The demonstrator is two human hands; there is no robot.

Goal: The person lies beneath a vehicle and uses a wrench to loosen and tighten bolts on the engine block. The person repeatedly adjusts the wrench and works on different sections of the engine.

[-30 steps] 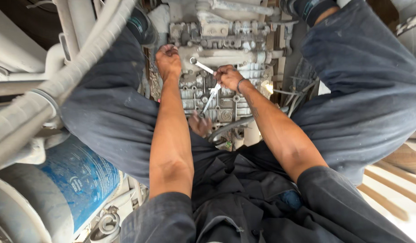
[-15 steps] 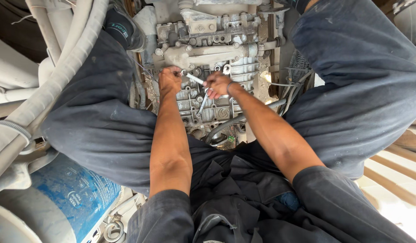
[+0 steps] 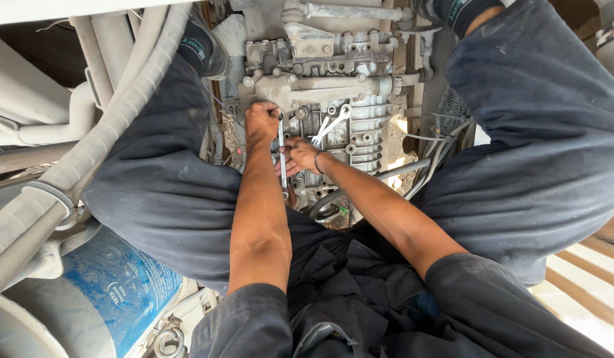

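- Lower left of the frame: a blue drum (image 3: pixel 111 292) lies beside your leg.
- Centre: your left hand (image 3: pixel 262 122) is closed around the top of a long spanner (image 3: pixel 282 156).
- Just right: your right hand (image 3: pixel 301 156) pinches that spanner's shaft; two more spanners (image 3: pixel 330 124) rest on the grey engine block (image 3: pixel 333 73) above.

The knees (image 3: pixel 167 192) flank the narrow gap over the engine block (image 3: pixel 333 99); a hose (image 3: pixel 88 152) crowds the left.

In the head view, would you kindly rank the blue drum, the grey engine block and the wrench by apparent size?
1. Grey engine block and blue drum: similar; the drum is nearer and cut off, so unsure.
2. Wrench, held by the left hand.
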